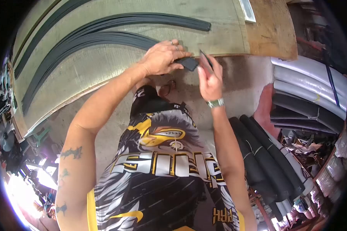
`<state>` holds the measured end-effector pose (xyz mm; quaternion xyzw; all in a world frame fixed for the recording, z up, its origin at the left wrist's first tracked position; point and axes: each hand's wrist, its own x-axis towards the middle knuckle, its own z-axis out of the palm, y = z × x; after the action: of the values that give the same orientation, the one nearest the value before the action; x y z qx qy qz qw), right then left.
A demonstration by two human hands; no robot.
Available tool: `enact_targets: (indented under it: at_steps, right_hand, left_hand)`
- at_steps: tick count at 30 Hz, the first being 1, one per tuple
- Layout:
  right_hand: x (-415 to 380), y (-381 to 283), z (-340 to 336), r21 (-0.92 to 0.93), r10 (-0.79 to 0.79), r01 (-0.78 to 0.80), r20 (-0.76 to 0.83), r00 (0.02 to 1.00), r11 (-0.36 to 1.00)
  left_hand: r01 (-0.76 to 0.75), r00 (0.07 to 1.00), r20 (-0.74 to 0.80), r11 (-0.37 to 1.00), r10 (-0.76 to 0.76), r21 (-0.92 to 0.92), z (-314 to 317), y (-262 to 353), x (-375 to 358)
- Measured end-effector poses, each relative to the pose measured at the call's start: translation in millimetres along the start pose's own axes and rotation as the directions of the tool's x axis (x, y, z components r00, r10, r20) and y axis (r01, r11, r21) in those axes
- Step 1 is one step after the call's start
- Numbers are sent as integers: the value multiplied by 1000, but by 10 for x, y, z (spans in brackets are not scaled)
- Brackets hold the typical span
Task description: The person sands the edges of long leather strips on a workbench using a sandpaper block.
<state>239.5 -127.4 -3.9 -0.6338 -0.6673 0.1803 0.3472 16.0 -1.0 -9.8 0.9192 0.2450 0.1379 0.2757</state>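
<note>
My left hand is closed over one end of a bundle of long, thin dark grey strips at the table's near edge. The cut-looking end of the bundle sticks out past my fingers, over the edge. Close beside that end, my right hand grips a thin, pointed blade-like tool, tilted upward and blurred. The rest of the bundle curves away to the left across the tabletop. A second bundle of similar strips lies just beyond it.
The pale wooden table has a brown board at its right end. More dark strips lie at its far left. Silvery rolls and black rolls are stacked at the right, on and above the floor.
</note>
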Motion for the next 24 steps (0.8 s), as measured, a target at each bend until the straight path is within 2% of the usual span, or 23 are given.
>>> enact_targets:
  at_steps: [1,3,4,5,6,8,9,11,12,13,15,16,17,19,21,22,23,24]
  right_hand:
    - [61,-26,60,-19,-53,53,10,999,998]
    - [-67,78,78,-113,-46,51,45,998,992]
    - [-235,268,59,-162,40,-25,91,995,987]
    - [-419,532,32,-212,127,-96,137,982,973]
    - [-585,715,23,-188,130,-108,107,986,976]
    - [-240,317,-49,-83,29,-23,70,997,996]
    - [-56,44,-77,-33,-7,8,40,999,999]
    - [90,-123,-1,-117,-96,108,98,991,987]
    - [52,-36,-1,-111,-81,91,97,992,990]
    - [-77,111,1,-102,-67,77,104,992,992]
    - [-421,591,-68,-148,21,-2,129,991,989]
    - [-460,567,-121,-176,81,-55,139,987,983]
    - [-431,590,-114,-140,35,-18,116,993,990]
    - [16,12,-108,-71,-35,39,51,998,997]
    - [54,-44,6,-126,-125,138,105,987,982]
    - [-15,66,0,-126,-80,92,98,992,988]
    - [-160,181,-52,-121,-33,46,106,994,992]
    - [-292,349,-107,-160,12,10,136,991,987]
  left_hand:
    - [-6,1000,10,1000,6,-2,14,30,-8]
    - [-27,1000,12,999,27,21,-42,-7,28]
    - [-65,996,-55,996,68,54,-3,-19,18]
    - [-53,997,-56,998,55,44,-29,-39,22]
    - [-41,998,-50,999,42,25,-27,-40,11]
    - [-44,996,-79,999,46,24,75,-65,-10]
    - [-25,999,-45,999,26,32,72,-82,-15]
    - [5,1000,22,999,-6,41,16,-38,6]
    - [87,993,73,995,-90,41,-43,44,19]
    - [23,999,37,1000,-23,-11,-65,33,33]
    - [-45,995,-84,998,48,34,52,-38,-8]
    - [-34,997,-76,999,35,17,51,-15,-23]
    - [-22,997,-71,1000,22,2,55,-12,-13]
    - [19,999,-29,1000,-20,-17,45,-14,-16]
    - [81,996,25,996,-80,-27,11,5,2]
    - [61,998,35,998,-60,-22,-81,60,29]
    - [-23,995,-100,1000,24,14,62,-36,-3]
    - [-3,997,-81,1000,3,-6,47,-39,-3]
